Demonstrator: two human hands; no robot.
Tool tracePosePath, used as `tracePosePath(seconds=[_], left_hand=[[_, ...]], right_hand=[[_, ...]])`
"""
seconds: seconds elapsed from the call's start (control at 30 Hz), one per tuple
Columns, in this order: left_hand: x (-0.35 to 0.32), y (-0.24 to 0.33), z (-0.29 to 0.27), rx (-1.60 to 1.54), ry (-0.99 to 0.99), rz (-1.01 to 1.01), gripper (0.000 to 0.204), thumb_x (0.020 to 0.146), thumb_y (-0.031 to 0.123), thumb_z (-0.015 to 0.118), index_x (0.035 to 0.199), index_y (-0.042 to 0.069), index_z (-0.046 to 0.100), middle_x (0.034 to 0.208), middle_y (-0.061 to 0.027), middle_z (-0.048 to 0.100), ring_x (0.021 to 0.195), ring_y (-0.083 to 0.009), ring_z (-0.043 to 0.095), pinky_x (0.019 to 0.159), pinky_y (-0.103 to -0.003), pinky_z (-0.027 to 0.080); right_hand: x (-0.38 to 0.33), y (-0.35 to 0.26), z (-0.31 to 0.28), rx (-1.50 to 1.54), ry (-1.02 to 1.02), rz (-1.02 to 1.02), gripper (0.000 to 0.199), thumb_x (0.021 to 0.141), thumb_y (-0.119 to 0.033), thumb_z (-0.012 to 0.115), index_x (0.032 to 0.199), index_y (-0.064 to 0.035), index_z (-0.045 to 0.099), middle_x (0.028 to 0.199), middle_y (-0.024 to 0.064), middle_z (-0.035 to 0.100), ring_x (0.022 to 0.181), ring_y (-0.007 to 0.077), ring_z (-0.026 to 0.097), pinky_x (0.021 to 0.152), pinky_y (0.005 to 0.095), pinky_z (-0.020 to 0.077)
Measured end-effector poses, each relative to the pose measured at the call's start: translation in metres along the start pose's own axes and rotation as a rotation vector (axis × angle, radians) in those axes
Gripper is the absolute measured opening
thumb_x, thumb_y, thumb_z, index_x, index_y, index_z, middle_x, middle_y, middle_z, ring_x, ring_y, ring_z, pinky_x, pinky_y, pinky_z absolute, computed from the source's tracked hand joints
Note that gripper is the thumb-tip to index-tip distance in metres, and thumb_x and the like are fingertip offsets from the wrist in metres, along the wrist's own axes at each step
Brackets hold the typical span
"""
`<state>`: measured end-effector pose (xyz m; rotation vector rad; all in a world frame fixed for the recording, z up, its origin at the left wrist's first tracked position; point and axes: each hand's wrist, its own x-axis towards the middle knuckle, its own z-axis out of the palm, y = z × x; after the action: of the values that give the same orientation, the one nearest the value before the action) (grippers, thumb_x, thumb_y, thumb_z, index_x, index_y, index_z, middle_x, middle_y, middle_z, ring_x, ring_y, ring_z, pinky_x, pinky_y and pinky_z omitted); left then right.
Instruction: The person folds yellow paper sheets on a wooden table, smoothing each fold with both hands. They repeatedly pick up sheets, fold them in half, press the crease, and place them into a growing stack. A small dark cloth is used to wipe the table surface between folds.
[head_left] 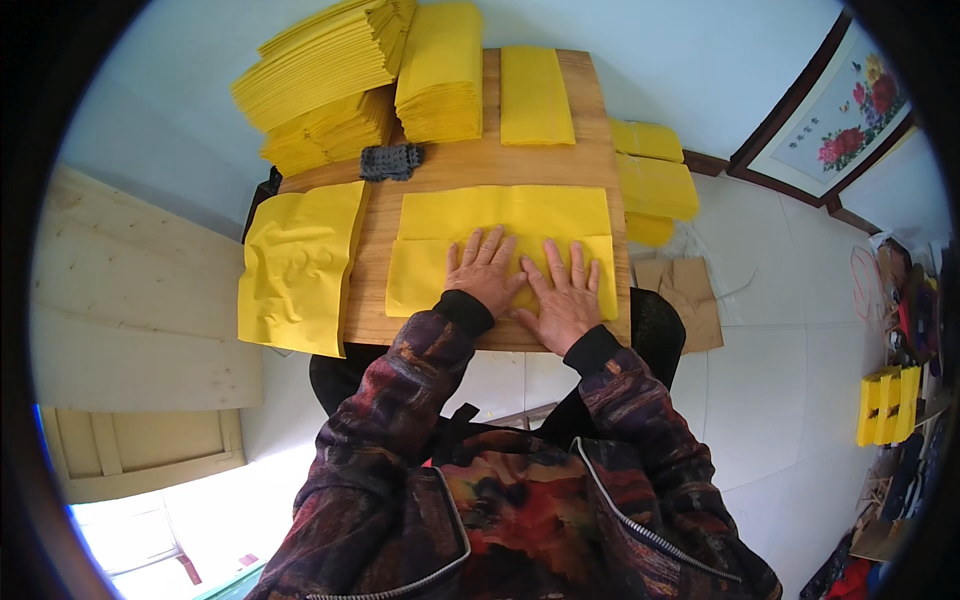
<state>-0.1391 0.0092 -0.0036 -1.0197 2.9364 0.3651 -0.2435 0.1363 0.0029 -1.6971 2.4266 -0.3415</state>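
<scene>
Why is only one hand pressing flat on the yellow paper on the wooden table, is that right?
Not quite. The head view shows both hands pressing flat on the yellow paper: the left hand and the right hand, side by side on the wooden table.

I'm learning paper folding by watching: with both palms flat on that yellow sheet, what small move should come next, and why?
Probably sliding both palms outward along the fold to crease it. The left hand and right hand lie flat, side by side, on the folded-up lower flap of the yellow sheet on the wooden board, so only the middle is pressed; the flap's outer ends look unpressed.
</scene>
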Motion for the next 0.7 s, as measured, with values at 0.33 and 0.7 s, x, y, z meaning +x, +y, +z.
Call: tracePosePath(seconds=[0.33, 0.7], left_hand=[[-0.005, -0.005, 0.008, 0.030, 0.094, 0.078, 0.065, 0.089, 0.045, 0.052, 0.145, 0.018, 0.032, 0.154, -0.0029, 0.024, 0.142, -0.0270, 0.019, 0.112, -0.055, 0.012], [-0.007, -0.001, 0.005, 0.058, 0.042, 0.039, 0.067, 0.090, 0.052, 0.046, 0.146, 0.020, 0.029, 0.155, -0.0024, 0.021, 0.144, -0.0262, 0.015, 0.113, -0.057, 0.008]], right_hand=[[-0.002, 0.011, -0.002, 0.088, 0.206, 0.031, 0.055, 0.087, -0.035, 0.061, 0.132, -0.0076, 0.048, 0.146, 0.0111, 0.031, 0.138, 0.0343, 0.022, 0.110, 0.0563, 0.0156], [0.017, 0.008, -0.002, 0.015, 0.186, -0.033, 0.049, 0.087, -0.022, 0.056, 0.133, -0.0075, 0.046, 0.145, 0.0078, 0.036, 0.137, 0.0282, 0.027, 0.111, 0.0522, 0.0177]])
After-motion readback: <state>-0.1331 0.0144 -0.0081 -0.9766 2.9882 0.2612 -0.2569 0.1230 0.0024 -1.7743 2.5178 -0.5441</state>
